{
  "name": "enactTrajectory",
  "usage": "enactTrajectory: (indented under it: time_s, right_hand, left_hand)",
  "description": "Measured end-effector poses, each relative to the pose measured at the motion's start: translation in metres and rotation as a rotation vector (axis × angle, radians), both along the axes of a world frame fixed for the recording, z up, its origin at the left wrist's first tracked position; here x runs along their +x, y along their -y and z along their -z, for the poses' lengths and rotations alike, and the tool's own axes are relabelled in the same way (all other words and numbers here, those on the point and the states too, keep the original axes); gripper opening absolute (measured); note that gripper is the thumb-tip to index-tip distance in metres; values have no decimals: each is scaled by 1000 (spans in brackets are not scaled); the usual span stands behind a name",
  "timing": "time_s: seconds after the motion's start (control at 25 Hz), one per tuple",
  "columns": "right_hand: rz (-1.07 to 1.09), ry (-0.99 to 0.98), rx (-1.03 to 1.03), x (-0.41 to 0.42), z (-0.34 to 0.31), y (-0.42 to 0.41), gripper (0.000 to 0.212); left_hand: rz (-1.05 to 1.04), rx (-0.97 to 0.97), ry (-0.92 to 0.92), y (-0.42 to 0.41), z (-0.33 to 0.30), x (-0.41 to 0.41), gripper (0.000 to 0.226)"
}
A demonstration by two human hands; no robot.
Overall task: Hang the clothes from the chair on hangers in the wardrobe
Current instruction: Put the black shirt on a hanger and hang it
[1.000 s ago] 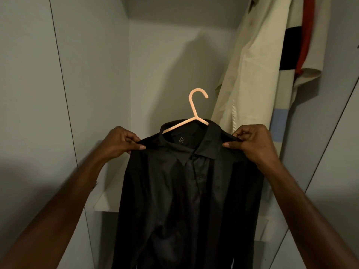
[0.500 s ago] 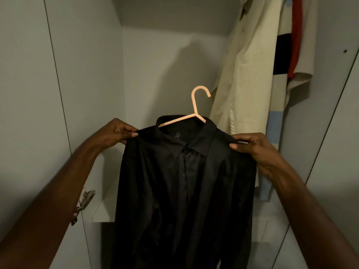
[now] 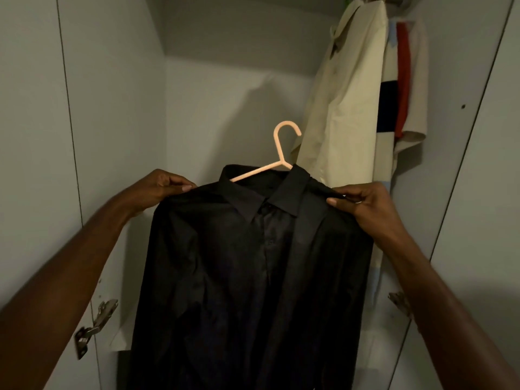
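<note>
The black shirt (image 3: 253, 263) on its pink hanger (image 3: 278, 153) now sits higher than a second ago, nearer the rail, so hooking seems close. The left hand (image 3: 157, 190) and right hand (image 3: 365, 204) pinch its shoulders. Inside the wardrobe (image 3: 225, 80), right of the shirt, hang a cream shirt (image 3: 346, 102) and a colour-block garment (image 3: 405, 80).

Wardrobe (image 3: 230, 88) left and centre open; cream shirt (image 3: 346, 108) crowds right.
</note>
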State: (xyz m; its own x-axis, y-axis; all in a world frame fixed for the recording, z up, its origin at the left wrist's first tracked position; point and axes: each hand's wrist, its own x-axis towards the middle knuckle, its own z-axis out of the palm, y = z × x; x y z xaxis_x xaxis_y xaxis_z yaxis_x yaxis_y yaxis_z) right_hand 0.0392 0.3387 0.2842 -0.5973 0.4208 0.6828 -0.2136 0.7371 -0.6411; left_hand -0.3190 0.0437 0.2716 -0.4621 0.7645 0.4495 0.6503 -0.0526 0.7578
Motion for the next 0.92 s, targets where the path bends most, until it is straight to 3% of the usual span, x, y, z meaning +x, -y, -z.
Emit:
enactTrajectory:
  time_s: [0.16,0.24,0.36,0.52,0.76,0.92]
  right_hand:
    - [16,-5,-156,-2,-10,6,17]
    - [59,50,-94,-6,-21,12,16]
    - [96,118,3,-10,-44,24,14]
    - [-37,141,-169,-5,-80,34,16]
    - [-223,-168,-358,-3,-103,51,30]
    - [-134,-345,-366,-22,-108,51,23]
  left_hand:
    - [-94,64,94,-3,8,6,33]
    - [-17,-8,90,-9,14,12,40]
    - [47,-120,-20,-16,21,9,26]
    - [51,71,122,-24,4,-9,30]
    - [61,201,191,-64,-38,-31,26]
    - [-60,296,248,-104,-65,-42,18]
